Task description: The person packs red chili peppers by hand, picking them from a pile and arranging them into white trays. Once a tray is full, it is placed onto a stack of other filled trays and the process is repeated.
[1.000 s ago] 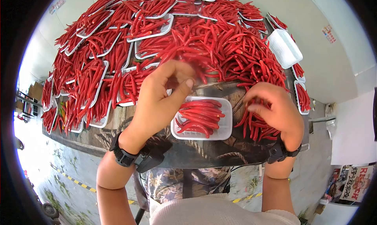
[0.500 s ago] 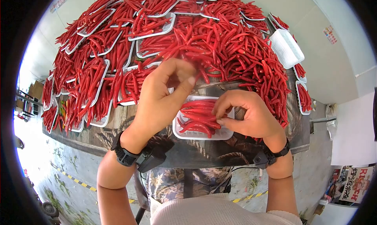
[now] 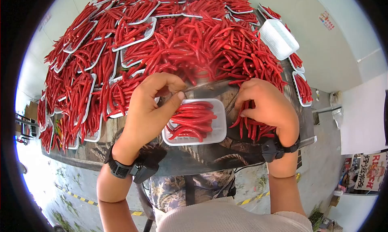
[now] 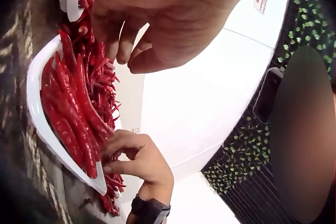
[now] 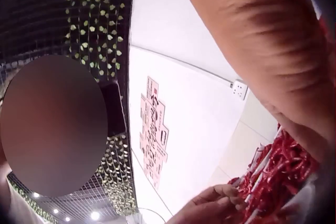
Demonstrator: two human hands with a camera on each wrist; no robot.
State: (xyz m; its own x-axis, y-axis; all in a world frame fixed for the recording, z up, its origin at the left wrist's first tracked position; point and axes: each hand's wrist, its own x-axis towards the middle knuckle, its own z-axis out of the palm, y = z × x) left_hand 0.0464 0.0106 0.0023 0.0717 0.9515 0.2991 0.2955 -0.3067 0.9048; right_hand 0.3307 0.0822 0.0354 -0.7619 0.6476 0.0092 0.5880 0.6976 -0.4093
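Observation:
A white tray [image 3: 220, 129] on the wooden table holds a row of red chilies [image 3: 194, 119] lying side by side, with bare tray at its right. My left hand [image 3: 151, 106] hovers over the tray's upper left, fingers loosely bent and nothing seen in them; the left wrist view shows this hand [image 4: 157, 19] above the chilies [image 4: 71, 113]. Right of the tray, my right hand [image 3: 270, 104] reaches over a small heap of chilies [image 3: 252, 129], thumb and fingers bent around some at its top. The right wrist view does not show its fingertips clearly.
A large heap of loose chilies [image 3: 238, 50] covers the table's back. Filled trays [image 3: 137, 41] stand at the left and back. Stacked empty white trays [image 3: 279, 38] sit at the back right, near a filled tray [image 3: 303, 89] at the edge.
My right hand went from the small heap to the chilies in the tray, then back to the heap. The left hand stayed over the tray. The head view has shifted slightly.

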